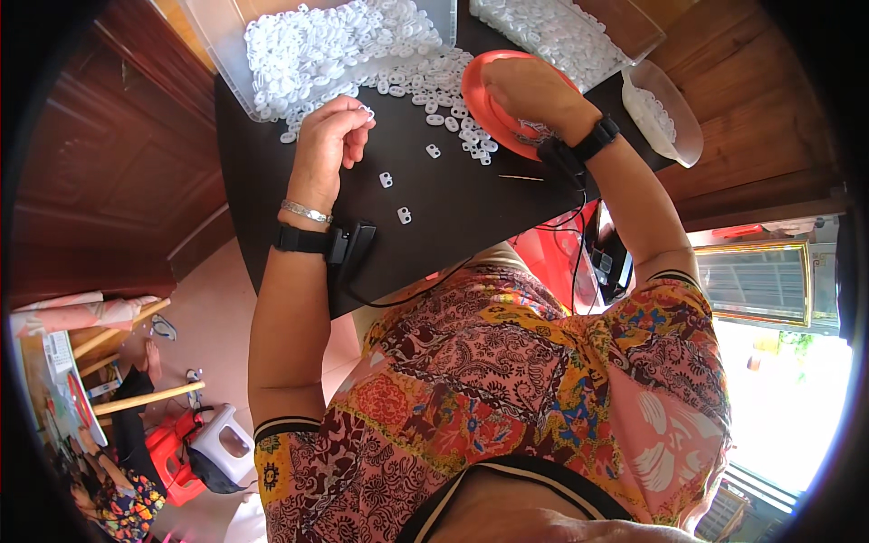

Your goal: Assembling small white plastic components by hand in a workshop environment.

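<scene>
My left hand is closed in a pinch on a small white plastic piece, just in front of a spilled heap of the same pieces. My right hand reaches down into a shallow orange-red dish, its fingers hidden beneath the back of the hand. Small silvery metal parts show in the dish by the wrist. Several white pieces lie apart on the dark table, among them one piece nearest to me.
A clear bin of white pieces stands at the back left, another clear bin at the back right. A white scoop-shaped tray sits at the right edge. A thin stick lies near the dish. Cables hang from both wrist devices. Another person sits at lower left.
</scene>
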`<act>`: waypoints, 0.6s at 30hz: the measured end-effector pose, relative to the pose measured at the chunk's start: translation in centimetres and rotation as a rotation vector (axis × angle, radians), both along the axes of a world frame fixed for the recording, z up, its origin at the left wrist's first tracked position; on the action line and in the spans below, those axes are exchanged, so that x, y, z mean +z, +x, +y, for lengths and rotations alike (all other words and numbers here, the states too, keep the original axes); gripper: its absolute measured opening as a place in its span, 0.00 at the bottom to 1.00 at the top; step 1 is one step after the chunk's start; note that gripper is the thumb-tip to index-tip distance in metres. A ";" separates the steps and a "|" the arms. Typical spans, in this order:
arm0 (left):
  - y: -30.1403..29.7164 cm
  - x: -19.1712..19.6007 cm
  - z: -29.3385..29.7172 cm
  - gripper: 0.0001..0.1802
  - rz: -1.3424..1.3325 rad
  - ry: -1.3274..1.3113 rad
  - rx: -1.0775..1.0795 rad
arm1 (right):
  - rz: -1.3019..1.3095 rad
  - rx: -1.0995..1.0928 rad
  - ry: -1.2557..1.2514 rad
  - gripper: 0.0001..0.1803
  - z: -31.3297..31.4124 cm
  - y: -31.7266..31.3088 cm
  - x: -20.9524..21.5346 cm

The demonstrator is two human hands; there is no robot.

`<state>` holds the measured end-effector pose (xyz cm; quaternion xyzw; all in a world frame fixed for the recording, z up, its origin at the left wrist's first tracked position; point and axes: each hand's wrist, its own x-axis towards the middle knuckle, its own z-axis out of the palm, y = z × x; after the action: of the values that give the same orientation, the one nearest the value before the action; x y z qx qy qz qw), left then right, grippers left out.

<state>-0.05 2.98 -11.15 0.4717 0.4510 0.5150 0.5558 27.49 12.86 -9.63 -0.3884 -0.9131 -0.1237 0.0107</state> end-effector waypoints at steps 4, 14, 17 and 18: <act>0.0 0.0 0.1 0.09 0.018 -0.013 -0.014 | 0.478 0.004 -0.162 0.08 0.1 1.5 0.3; 0.3 0.1 0.1 0.10 0.066 -0.026 -0.019 | 0.601 -0.153 -0.299 0.09 -0.2 3.0 0.3; 0.2 -0.1 0.0 0.08 0.001 -0.034 -0.012 | 0.629 -0.193 -0.242 0.11 -0.8 2.7 0.8; 0.3 -0.1 0.0 0.08 0.001 -0.037 -0.008 | 0.593 -0.141 -0.177 0.12 -0.8 2.9 0.9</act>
<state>0.23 3.01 -11.25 0.4633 0.4591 0.5039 0.5662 30.39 12.02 -8.73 -0.4694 -0.8482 0.0742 0.2339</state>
